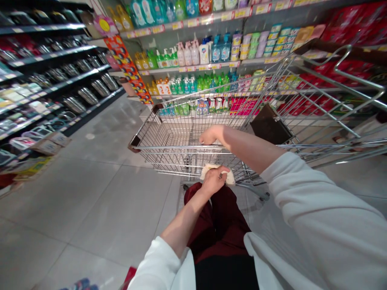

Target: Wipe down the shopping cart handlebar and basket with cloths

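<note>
A wire shopping cart (169, 149) with dark corner pieces stands sideways right in front of me. My left hand (214, 179) is closed on a cream cloth (230, 178) and holds it against the lower outer side of the cart's basket; a ring shows on one finger. Over the near rim reaches my right arm, and my right hand (212, 134) is inside the basket with its fingers curled downward. Whatever those fingers hold, if anything, is hidden. A dark flap (267, 123) is at the handle end of the basket.
Behind the cart, a shelf (169, 70) carries rows of pump bottles and jars. Red packs (352, 66) fill its right end. On the left, another shelf (57, 86) holds metal pots. Grey tiled floor (90, 201) lies to the left. A person (367, 131) is partly visible at far right.
</note>
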Tool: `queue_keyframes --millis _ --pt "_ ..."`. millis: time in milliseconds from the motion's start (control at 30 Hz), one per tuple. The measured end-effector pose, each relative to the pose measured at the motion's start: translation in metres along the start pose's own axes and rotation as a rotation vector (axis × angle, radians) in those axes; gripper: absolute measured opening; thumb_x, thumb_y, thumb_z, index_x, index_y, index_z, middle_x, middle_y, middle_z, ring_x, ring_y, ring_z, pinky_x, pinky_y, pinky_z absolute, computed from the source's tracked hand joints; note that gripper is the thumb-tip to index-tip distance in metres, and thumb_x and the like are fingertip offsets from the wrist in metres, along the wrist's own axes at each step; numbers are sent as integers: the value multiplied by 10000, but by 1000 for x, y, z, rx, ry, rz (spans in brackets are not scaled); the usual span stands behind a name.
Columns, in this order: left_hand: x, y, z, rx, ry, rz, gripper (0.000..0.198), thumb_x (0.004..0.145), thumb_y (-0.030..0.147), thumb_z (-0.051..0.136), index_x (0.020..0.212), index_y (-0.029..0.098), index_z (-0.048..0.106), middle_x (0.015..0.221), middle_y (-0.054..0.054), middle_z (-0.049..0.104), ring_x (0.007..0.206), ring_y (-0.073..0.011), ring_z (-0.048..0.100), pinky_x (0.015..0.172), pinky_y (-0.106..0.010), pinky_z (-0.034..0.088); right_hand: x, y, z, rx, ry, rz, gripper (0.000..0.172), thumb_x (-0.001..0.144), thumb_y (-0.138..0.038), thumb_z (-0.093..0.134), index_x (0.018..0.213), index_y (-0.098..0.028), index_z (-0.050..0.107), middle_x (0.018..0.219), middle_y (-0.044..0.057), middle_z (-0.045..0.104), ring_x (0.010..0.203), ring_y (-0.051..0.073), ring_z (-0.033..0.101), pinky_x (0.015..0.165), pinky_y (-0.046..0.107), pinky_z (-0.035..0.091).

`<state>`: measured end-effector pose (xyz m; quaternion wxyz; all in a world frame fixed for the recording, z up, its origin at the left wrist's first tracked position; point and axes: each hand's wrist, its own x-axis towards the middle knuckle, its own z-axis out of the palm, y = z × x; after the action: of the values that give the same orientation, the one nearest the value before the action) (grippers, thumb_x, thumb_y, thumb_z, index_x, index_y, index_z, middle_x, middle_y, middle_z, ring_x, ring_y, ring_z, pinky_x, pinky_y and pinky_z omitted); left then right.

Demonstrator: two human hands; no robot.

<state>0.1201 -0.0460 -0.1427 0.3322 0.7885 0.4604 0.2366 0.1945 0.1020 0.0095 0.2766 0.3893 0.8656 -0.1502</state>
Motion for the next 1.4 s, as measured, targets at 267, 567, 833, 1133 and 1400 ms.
queue_keyframes --millis 267,567,833,1133,1400 --pt "19 38 -10 -36 78 26 213 846 224 554 1004 253 693 653 32 628 576 -144 541 667 -254 448 -4 5 -3 -48 43 33 331 887 -249 540 1144 -112 696 1135 120 697 990 247 631 842 341 455" --pt "-7 66 -62 188 516 229 230 910 273 475 980 225 689 751 -23 673 732 -174 578 831 -302 406 -22 12 -8 23 347 71 350 915 -278 525 1214 -154 659 1240 122 664 1078 234 615 848 290 436" --pt "38 81 -105 465 407 15 353 968 439 389 907 217 657 811 -55 694 792 -209 619 712 -287 384 -102 15 -2 393 1583 289 390 991 -292 355 1275 -109 551 1197 60 669 1067 104 609 922 199 445" --pt "50 107 -105 519 241 13 464 975 467 324 902 202 698 843 -96 722 815 -232 648 722 -300 418 -169 -43 162 167 1975 891 426 961 -415 395 1229 -158 604 1136 155 661 1106 257 627 935 401 509" --pt "110 132 -89 318 -216 196 251 798 279 534 603 170 649 651 -57 672 616 -161 563 594 -246 387 -111 -48 202 83 1146 783 401 933 -273 403 1232 -260 668 1345 105 595 1241 260 530 1094 409 373"
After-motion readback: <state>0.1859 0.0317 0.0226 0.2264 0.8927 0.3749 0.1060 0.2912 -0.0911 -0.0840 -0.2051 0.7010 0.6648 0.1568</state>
